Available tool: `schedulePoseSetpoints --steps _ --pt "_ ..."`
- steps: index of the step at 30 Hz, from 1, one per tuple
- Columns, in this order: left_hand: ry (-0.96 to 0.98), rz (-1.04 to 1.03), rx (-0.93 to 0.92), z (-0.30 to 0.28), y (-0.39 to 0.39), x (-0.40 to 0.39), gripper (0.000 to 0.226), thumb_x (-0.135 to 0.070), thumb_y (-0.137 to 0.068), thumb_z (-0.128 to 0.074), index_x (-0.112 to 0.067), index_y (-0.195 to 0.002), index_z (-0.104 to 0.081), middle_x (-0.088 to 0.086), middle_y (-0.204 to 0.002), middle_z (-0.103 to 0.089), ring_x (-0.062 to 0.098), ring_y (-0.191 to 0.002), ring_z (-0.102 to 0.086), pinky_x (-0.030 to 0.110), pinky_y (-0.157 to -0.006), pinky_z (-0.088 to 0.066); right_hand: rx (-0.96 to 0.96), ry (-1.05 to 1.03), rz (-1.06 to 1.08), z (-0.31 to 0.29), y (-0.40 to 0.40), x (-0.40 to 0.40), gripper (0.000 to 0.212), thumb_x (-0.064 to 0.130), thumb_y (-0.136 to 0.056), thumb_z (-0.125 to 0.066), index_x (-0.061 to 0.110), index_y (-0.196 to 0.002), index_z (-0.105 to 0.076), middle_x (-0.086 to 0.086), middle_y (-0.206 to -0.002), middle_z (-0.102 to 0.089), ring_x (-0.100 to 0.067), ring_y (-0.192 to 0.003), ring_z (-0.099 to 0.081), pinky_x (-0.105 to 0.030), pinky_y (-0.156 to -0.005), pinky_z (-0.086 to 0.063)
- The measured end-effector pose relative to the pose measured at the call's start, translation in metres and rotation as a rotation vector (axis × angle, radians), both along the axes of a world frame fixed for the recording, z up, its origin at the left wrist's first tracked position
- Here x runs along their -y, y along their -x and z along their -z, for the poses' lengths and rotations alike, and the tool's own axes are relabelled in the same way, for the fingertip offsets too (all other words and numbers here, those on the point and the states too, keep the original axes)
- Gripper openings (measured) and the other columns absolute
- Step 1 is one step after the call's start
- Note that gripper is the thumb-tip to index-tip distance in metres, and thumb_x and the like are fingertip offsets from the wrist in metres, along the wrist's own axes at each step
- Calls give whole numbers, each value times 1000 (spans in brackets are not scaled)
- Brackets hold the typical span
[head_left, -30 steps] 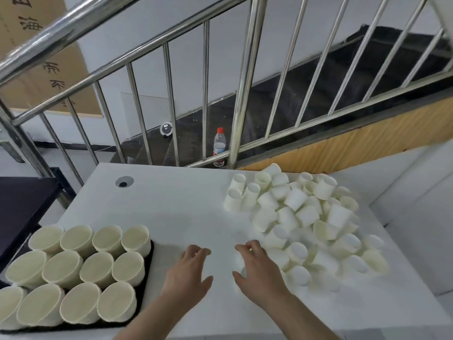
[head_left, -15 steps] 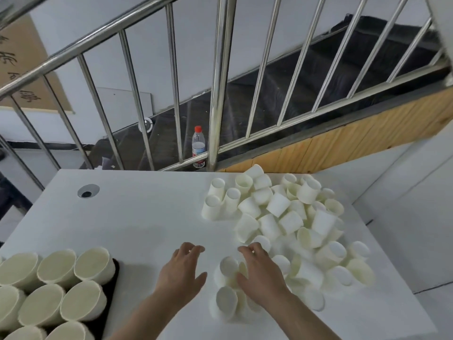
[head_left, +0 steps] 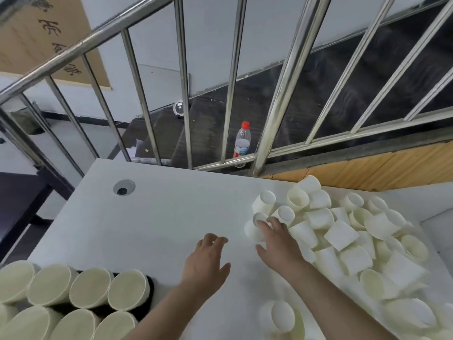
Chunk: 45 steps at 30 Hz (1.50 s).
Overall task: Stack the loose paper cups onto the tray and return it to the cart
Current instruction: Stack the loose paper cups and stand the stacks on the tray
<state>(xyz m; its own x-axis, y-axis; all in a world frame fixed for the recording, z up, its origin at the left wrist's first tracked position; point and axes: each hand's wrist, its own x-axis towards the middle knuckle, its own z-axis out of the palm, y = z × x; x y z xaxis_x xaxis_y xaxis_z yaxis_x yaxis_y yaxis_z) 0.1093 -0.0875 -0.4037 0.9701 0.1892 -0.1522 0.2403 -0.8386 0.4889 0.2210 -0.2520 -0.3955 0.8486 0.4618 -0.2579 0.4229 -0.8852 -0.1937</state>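
The loose paper cups (head_left: 338,231) are lying in a heap just right of and beyond the right hand (head_left: 277,244), and they look very light and thin, so I judge they are easily crushed and best taken by the side wall. The right hand is reaching forward, its fingers curling on the nearest cup (head_left: 256,228). The left hand (head_left: 204,261) is hovering open, palm down, with the tray (head_left: 148,290) of cups at its near left.

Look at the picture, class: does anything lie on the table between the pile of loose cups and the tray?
Nothing visible does. The loose cups lie at the right, the tray at the lower left, with bare white table between. Only the left hand hovers over that stretch; the right hand already touches a cup.
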Motion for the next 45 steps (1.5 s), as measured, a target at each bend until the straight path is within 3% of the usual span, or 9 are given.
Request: schedulePoseSetpoints --steps 7,14,18,20,23,29,31,37,45 --pt "17 -10 3 4 -15 -6 51 -38 -91 -51 -30 -138 -33 -11 -136 -33 10 -123 -39 26 -84 -48 -27 51 4 16 -33 -18 58 30 -96 -52 29 -148 -26 1 -152 -16 -25 -129 -31 -35 -93 -45" --pt "30 -17 6 13 -21 -3 51 -39 -91 -51 -32 -138 -31 -11 -136 -33 9 -123 -39 25 -85 -47 -77 9 7 37 -40 -16 43 21 -98 -47 27 -140 -40 3 -141 -33 -21 -119 -41 -33 -89 -48" --pt "77 -27 34 17 -22 2 58 -43 -90 -53 -32 -140 -28 -14 -136 -32 6 -121 -40 22 -84 -46 -116 -304 162 31 -34 -10 40 26 -94 -56 26 -134 -50 3 -134 -46 -18 -123 -46 -29 -99 -42" --pt "154 -44 86 19 -24 3 68 -47 -86 -59 -32 -142 -25 -16 -138 -30 3 -120 -42 21 -85 -47 -277 -587 367 20 -28 -9 31 26 -93 -59 29 -123 -59 8 -122 -55 -14 -116 -53 -32 -99 -47" --pt "337 -74 167 16 -28 8 85 -54 -77 -67 -33 -146 -21 -21 -138 -27 -3 -118 -43 22 -88 -48 -731 -955 702 3 -18 -7 19 21 -95 -56 23 -108 -70 -3 -111 -61 -21 -97 -60 -35 -78 -57" --pt "451 -64 243 10 -34 15 75 -56 -71 -62 -35 -138 -36 -23 -126 -37 -2 -111 -49 20 -82 -50 -1037 -1090 813 0 -9 -2 25 18 -96 -52 10 -111 -70 -13 -98 -63 -27 -78 -59 -36 -70 -53" --pt "413 -66 240 10 -35 16 69 -51 -72 -64 -35 -135 -40 -23 -122 -39 2 -111 -48 19 -84 -48 -938 -1038 750 4 -9 -1 21 22 -97 -54 16 -110 -70 -8 -105 -66 -24 -85 -65 -35 -73 -56" --pt "15 37 18 12 -32 8 70 -39 -82 -61 -34 -142 -27 -13 -135 -33 12 -125 -34 22 -88 -45 80 -464 353 25 -36 22 37 25 -89 -65 19 -125 -59 4 -125 -52 -17 -116 -49 -26 -90 -43" --pt "-154 150 -112 29 -27 6 65 -24 -84 -57 -28 -142 -28 -5 -138 -32 19 -128 -33 29 -95 -38 59 14 248 29 -84 31 58 29 -94 -57 23 -145 -32 -1 -149 -27 -28 -135 -30 -36 -104 -40"
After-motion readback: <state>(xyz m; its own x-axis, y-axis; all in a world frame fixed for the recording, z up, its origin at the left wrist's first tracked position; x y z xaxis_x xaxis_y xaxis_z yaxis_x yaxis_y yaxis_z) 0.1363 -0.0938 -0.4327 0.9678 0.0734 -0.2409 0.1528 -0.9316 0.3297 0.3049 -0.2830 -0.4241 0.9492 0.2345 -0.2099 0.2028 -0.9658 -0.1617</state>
